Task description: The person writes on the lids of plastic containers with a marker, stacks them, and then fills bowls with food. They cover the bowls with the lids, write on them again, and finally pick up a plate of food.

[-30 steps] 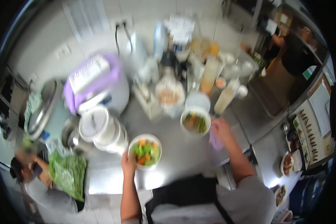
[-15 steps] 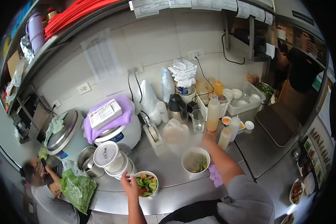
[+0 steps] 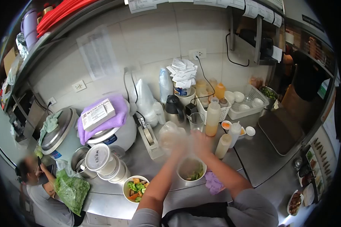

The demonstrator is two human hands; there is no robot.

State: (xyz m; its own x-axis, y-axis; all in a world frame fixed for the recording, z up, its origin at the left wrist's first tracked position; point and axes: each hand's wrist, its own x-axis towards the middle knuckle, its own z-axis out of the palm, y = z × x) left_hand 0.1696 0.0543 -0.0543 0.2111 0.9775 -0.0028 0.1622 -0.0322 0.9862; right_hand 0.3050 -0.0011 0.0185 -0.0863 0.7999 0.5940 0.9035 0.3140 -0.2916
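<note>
Both hands are over the back rim of a white bowl (image 3: 192, 179) with leafy greens inside, and fast motion blurs them. My left hand (image 3: 179, 145) is nearest a clear plastic bag or wrap (image 3: 168, 137), whose contents I cannot make out. My right hand (image 3: 201, 143) is just in front of a clear plastic cup (image 3: 196, 123). Its fingers are too smeared to show whether they grip anything. A second white bowl (image 3: 136, 189), holding chopped greens and orange pieces, stands to the left, beside my left forearm. A purple cloth (image 3: 215, 182) lies under my right forearm.
Squeeze bottles (image 3: 213, 117) stand behind and right of my right hand. Stacked lidded tubs (image 3: 99, 159), a tape dispenser (image 3: 150, 142) and a thermos jug (image 3: 175, 109) line the left and back. A person (image 3: 45, 195) with a phone is at far left.
My left hand has left the chopped-vegetable bowl and moved right and up to the plastic bag. My right hand stays near the cup. The view has shifted slightly.
</note>
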